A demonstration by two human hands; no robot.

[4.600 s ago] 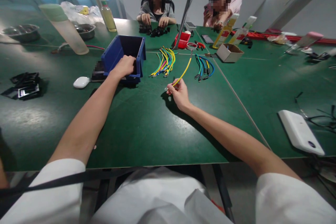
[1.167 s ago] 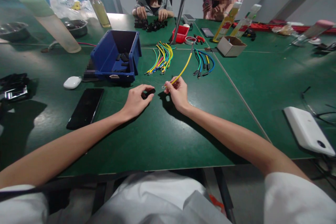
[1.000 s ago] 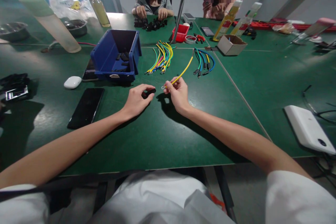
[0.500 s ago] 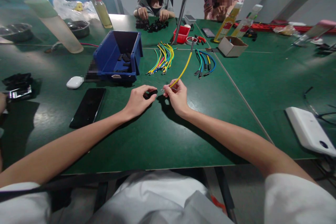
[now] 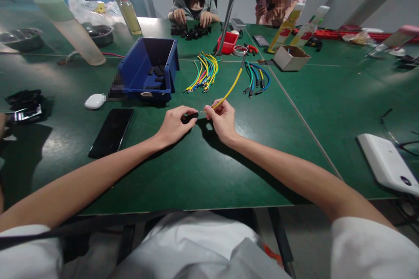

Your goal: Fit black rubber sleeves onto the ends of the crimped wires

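Observation:
My left hand (image 5: 175, 125) pinches a small black sleeve (image 5: 190, 117) between thumb and fingers. Facing it, my right hand (image 5: 223, 121) is closed on a yellow cable (image 5: 232, 87) near its lower metal terminal (image 5: 203, 112), which points at the sleeve across a narrow gap. The cable's other end rises up and to the right. Beyond my hands lie a bundle of yellow, green and blue cables (image 5: 207, 72) and, right of it, a smaller group of cables with black ends (image 5: 257, 79). A blue bin (image 5: 132, 79) at the left holds several black pieces (image 5: 158, 71).
A black phone (image 5: 111, 133) and a white case (image 5: 95, 101) lie left of my hands. Farther back are a red container (image 5: 227, 43), a cardboard box (image 5: 291, 58) and bottles (image 5: 284, 30). A white device (image 5: 386, 161) is at right. Two people sit across the table.
Both hands keep nearly the same positions and holds. The whole view has shifted slightly, with things appearing a little farther right.

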